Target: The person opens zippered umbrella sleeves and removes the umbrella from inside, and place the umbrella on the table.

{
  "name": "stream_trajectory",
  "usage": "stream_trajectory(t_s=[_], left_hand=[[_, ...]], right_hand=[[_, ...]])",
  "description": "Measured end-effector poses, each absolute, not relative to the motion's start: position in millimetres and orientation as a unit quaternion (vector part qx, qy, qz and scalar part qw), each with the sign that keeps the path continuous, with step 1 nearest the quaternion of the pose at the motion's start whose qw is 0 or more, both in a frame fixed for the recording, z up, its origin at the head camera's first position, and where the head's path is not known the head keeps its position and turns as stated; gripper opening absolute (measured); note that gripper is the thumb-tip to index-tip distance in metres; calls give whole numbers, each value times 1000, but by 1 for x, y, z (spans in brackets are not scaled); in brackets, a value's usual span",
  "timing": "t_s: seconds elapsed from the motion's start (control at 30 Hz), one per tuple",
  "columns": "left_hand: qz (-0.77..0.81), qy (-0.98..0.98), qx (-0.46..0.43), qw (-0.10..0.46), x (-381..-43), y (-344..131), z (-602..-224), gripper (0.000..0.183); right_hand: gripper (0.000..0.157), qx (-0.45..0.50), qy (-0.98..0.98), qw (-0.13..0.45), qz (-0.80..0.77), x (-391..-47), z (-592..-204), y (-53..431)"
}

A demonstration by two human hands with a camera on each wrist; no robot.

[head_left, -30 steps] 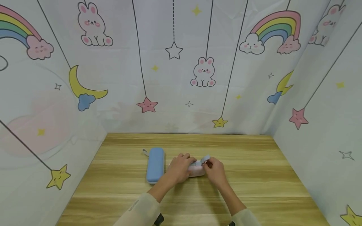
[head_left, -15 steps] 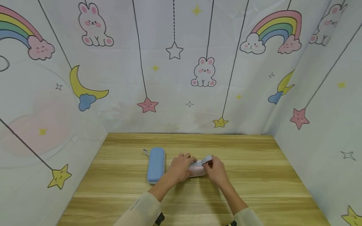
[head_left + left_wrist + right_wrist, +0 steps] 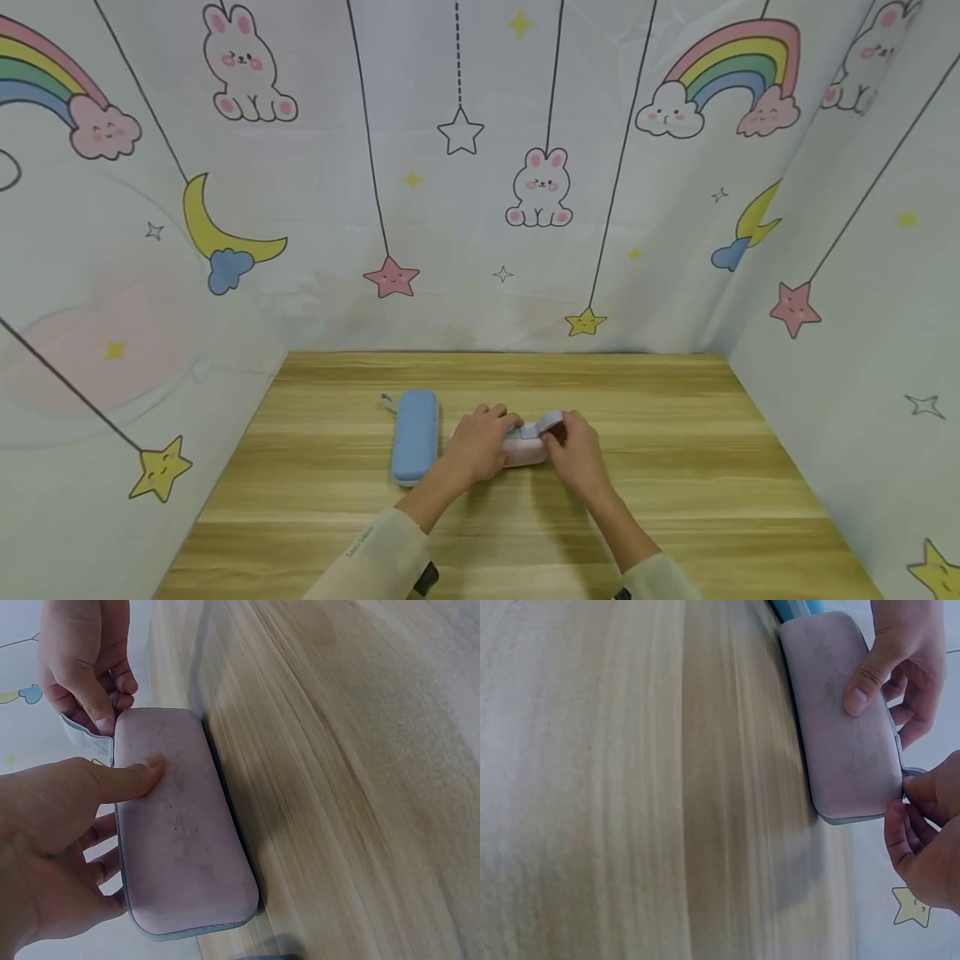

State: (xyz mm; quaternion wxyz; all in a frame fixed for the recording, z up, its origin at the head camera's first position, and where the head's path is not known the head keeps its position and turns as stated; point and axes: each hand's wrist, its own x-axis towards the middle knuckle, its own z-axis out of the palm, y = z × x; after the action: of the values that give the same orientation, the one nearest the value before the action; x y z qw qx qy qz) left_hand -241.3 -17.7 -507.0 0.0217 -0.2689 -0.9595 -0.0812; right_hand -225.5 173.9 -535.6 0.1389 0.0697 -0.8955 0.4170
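A dusty pink zip case (image 3: 184, 832) with a grey seam stands on its long edge on the table. My left hand (image 3: 477, 442) grips it from above; in the left wrist view the thumb presses its broad face and the other fingers reach behind. At the right-hand corner my right hand (image 3: 579, 450) pinches the zipper pull at the seam, mostly hidden by the fingertips (image 3: 895, 811). A grey fabric strap (image 3: 550, 421) curls up from the case's top edge against the right hand's fingers.
Left of the hands, a blue zip case (image 3: 416, 437) lies on the wood-grain table (image 3: 675, 483), its small grey strap (image 3: 387, 402) pointing left. A patterned white curtain (image 3: 465, 317) rises behind the table's back edge and along both sides.
Hardly anything differs. The right hand and the grey strap have shifted very slightly to the right; the left hand keeps its hold on the pink case.
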Motion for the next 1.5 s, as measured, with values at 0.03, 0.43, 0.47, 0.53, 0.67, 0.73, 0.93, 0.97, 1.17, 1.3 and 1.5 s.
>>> stream_trajectory(t_s=[0.03, 0.43, 0.47, 0.53, 0.67, 0.73, 0.93, 0.97, 1.17, 1.3, 1.5], left_hand=[[-83, -959, -269, 22, -241, -18, -507, 49], [-93, -959, -267, 28, -242, -19, -508, 49], [-94, -958, -269, 29, -241, -19, -507, 48], [-94, -957, -272, 32, -240, -19, -508, 48], [-90, -956, -275, 37, -241, -20, -508, 47], [-92, -956, -275, 37, -241, -20, -509, 47], [-77, -959, -271, 30, -241, -18, -509, 48], [-74, -959, -271, 30, -241, -18, -509, 48], [-70, -960, -268, 30, -240, -17, -510, 49], [-73, -961, -266, 29, -241, -16, -509, 49], [-74, -961, -264, 31, -240, -16, -507, 49]], right_hand=[[14, 70, -896, 145, 413, -226, -536, 174], [13, 54, -907, 97, 407, -225, -530, 174], [14, 53, -909, 95, 403, -225, -530, 174], [15, 52, -911, 89, 400, -225, -529, 174], [16, 48, -912, 79, 400, -225, -528, 174], [15, 48, -911, 78, 401, -225, -528, 174], [14, 49, -910, 79, 403, -225, -526, 175], [14, 50, -911, 80, 402, -225, -526, 175], [13, 45, -916, 76, 392, -227, -526, 179], [11, 30, -911, 57, 408, -227, -527, 181], [6, 27, -913, 67, 401, -229, -527, 183]])
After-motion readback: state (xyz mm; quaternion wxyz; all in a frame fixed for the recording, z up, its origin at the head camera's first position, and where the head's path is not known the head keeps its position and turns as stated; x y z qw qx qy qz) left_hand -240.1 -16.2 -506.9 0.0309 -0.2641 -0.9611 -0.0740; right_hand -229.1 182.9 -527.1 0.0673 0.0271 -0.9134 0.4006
